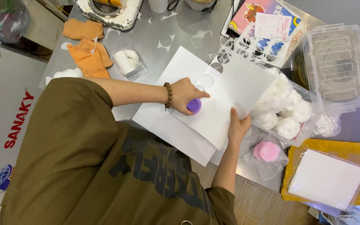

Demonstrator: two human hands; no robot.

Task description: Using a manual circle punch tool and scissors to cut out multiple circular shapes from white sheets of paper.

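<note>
Two hands, left point(185, 95) pressing purple punch point(194, 106), right point(238, 125) pinching paper point(230, 96)

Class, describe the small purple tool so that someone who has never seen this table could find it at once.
Start at the grey metal table and find the large white paper sheet in its middle. On that sheet, under the person's left hand, sits the small round purple punch. It is the only purple thing among white paper and white foam roses.
</note>
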